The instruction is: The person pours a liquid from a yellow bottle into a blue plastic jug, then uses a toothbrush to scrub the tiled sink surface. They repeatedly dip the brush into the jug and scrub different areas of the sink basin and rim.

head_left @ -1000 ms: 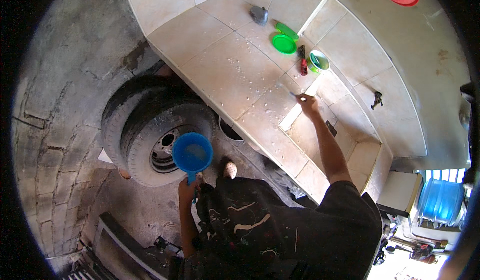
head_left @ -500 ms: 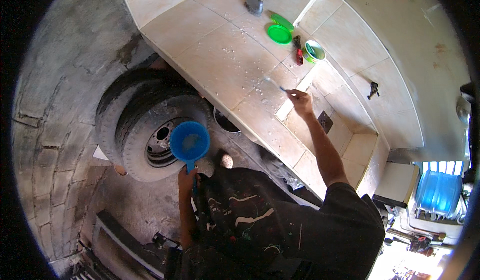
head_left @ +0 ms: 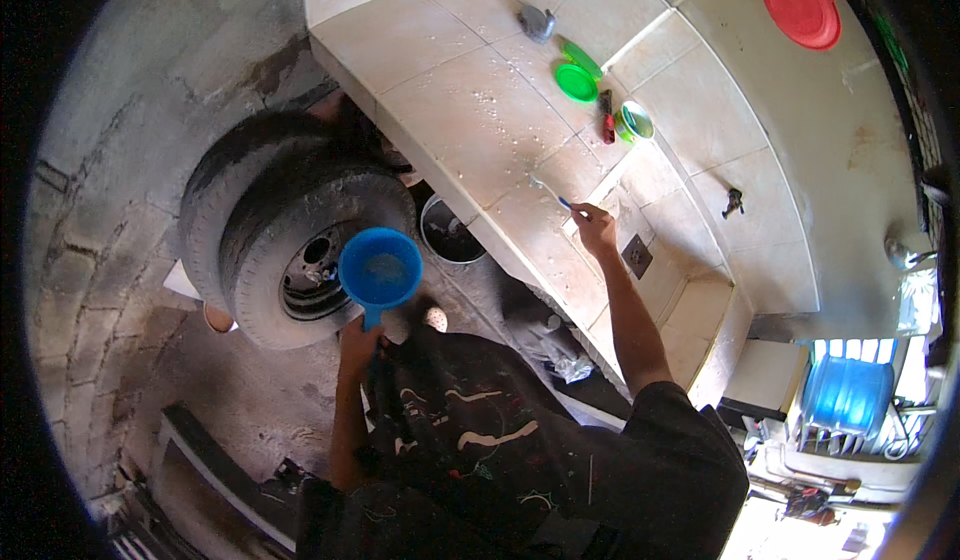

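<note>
My left hand is closed round the handle of a blue dipper, held level beside the counter with some cloudy liquid in its bowl. Between the fingertips of my right hand is a slim toothbrush with a blue-and-white handle. Its head points to the far left and is at or just above the wet tiled counter; contact cannot be made out. Water drops and small white specks are scattered over the tiles. My right hand is beside the corner of a tiled sink basin.
Toward the wall are a green tub, a red-and-black tool, a round green lid, a green oblong item and a grey lump. A tap juts from the wall. Tires and a bucket stand below.
The view has shifted, bringing more of the red dipper-like item on the wall into sight. My right hand and toothbrush have moved slightly nearer over the counter. Both grips stay the same.
</note>
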### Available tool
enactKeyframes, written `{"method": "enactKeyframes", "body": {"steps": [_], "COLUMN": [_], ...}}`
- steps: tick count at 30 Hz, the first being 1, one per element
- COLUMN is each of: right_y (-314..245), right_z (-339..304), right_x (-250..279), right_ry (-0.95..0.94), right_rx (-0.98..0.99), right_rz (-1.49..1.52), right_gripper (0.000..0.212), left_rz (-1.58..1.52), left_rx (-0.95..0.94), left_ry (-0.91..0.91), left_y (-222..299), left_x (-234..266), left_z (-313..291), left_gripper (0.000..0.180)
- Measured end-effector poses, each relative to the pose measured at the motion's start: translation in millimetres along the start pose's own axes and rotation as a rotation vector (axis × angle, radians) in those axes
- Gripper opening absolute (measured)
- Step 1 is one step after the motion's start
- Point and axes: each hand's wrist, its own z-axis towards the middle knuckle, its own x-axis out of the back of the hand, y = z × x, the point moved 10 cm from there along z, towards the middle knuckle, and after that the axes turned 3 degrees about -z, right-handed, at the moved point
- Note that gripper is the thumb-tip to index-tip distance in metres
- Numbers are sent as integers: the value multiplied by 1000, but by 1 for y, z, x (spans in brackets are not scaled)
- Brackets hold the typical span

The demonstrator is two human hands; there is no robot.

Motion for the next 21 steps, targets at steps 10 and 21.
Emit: {"method": "enactKeyframes", "body": {"steps": [10,21], "right_y": [-42,-41], "right_z": [-29,-52], "right_x": [3,-17], "right_ry": [311,378], "right_rx": [18,-136], "right_rz": [-140,-269], "right_gripper": [16,20], "left_rz": [-18,-34], "left_rx": [75,91], "left_ry": [31,49], "left_y": [-45,-97], "left_x": [67,151], "left_z": [-21,-46], "left_gripper": [22,19]}}
